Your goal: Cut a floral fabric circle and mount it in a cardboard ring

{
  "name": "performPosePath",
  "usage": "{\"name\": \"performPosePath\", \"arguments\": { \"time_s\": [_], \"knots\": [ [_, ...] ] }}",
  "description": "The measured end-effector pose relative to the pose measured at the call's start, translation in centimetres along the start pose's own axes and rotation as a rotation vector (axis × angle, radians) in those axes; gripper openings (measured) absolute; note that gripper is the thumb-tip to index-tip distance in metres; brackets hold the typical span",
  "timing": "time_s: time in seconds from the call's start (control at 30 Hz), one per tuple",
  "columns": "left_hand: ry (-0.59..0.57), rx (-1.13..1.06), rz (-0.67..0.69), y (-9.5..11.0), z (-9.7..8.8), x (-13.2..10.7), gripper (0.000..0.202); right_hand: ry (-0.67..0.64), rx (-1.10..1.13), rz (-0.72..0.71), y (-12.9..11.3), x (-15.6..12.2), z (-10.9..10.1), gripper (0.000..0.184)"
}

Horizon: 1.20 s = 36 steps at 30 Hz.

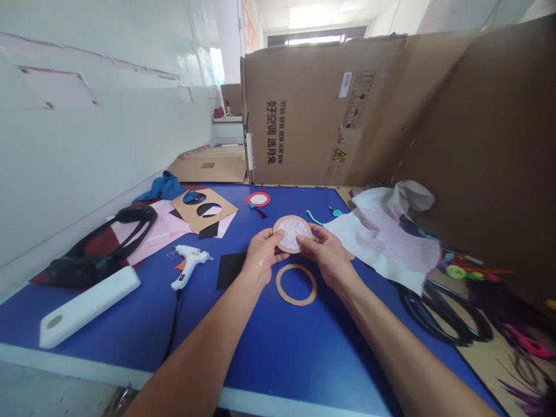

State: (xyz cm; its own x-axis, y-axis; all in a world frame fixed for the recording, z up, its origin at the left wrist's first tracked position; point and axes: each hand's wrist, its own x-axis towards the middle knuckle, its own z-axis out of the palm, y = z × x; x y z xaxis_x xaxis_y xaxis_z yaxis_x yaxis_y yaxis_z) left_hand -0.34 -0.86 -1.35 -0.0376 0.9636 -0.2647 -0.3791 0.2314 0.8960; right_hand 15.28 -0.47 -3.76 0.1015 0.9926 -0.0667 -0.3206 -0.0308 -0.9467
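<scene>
The left hand (260, 256) and right hand (325, 252) are clamping a cardboard-rimmed paper disc (292, 234) between them above a blue worktable (278, 370), near a loose cardboard ring (296, 303). Uneven thumb pressure is risking slippage of the layers; any glue bond is apparently hidden from view.

Black printed "好空调 选月兔" on the cardboard carton (299, 69), yellow warning triangle (339, 154) to its right

- Round cardboard disc (292, 234): edges partly hidden by left hand (261, 256) and right hand (325, 252)
- Glue gun cord (172, 327): cut off below
- Purple feathers (523, 385): cut off at right
- Small teal object (335, 212): too small to tell
</scene>
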Motion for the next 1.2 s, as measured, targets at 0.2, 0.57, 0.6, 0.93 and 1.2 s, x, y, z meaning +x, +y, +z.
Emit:
{"name": "performPosePath", "arguments": {
  "time_s": [0.2,0.57,0.6,0.93,1.2],
  "knots": [
    [0.029,-0.003,0.009,0.11,0.08,0.04,0.012,-0.040,-0.011,0.003,-0.08,-0.25,0.19,0.063],
    [0.012,0.037,-0.002,0.26,-0.13,0.10,0.015,-0.052,-0.089,-0.056,-0.15,-0.26,0.10,0.060],
    [-0.004,0.058,-0.009,0.26,-0.13,0.07,0.016,-0.043,-0.089,-0.066,-0.17,-0.19,0.06,0.060],
    [-0.028,0.137,0.006,0.35,-0.32,0.30,0.021,-0.024,-0.046,-0.059,-0.01,0.24,-0.29,0.067],
    [-0.037,0.144,-0.009,0.27,-0.49,0.57,0.020,0.010,-0.068,-0.069,0.15,0.54,-0.52,0.065]
  ]
}}
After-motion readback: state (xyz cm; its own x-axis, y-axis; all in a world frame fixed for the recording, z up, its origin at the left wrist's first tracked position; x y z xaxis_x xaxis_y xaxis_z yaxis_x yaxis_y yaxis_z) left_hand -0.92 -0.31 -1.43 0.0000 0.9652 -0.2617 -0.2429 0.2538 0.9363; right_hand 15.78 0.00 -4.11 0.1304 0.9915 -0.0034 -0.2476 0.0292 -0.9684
